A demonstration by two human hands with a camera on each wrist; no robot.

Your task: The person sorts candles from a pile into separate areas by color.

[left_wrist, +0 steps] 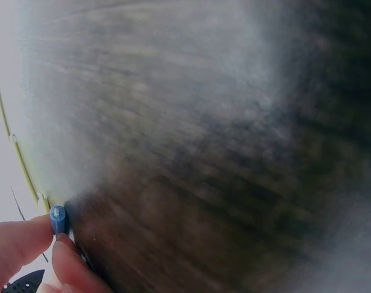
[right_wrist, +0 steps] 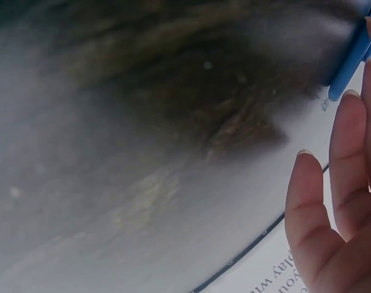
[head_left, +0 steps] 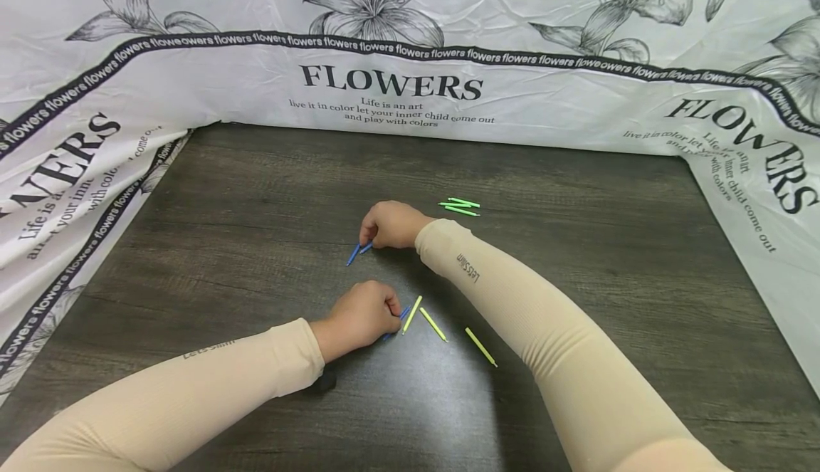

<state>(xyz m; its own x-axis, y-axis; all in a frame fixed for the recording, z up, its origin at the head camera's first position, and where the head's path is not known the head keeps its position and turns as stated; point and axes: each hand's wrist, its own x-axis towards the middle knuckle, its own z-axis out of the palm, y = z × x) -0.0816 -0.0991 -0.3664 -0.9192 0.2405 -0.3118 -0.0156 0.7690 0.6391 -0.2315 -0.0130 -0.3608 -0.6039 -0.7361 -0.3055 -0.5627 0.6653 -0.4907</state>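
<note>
My left hand (head_left: 366,313) pinches a thin blue stick (head_left: 405,312) low over the dark table. In the left wrist view, finger and thumb press on the round end of this blue stick (left_wrist: 58,215). Farther forward, my right hand (head_left: 396,225) has its fingertips on a short blue stick (head_left: 366,248), and another blue stick (head_left: 353,255) lies just left of it. The right wrist view shows a blue stick (right_wrist: 351,61) with a small pale tip held at the thumb, the other fingers (right_wrist: 307,201) being extended. The right palm is hidden.
Three yellow sticks, a near one (head_left: 412,315), a middle one (head_left: 433,324) and a right one (head_left: 480,347), lie beside the left hand. Several green sticks (head_left: 463,206) are grouped beyond the right forearm. White flower-printed cloth (head_left: 391,95) borders the dark wooden table (head_left: 256,194).
</note>
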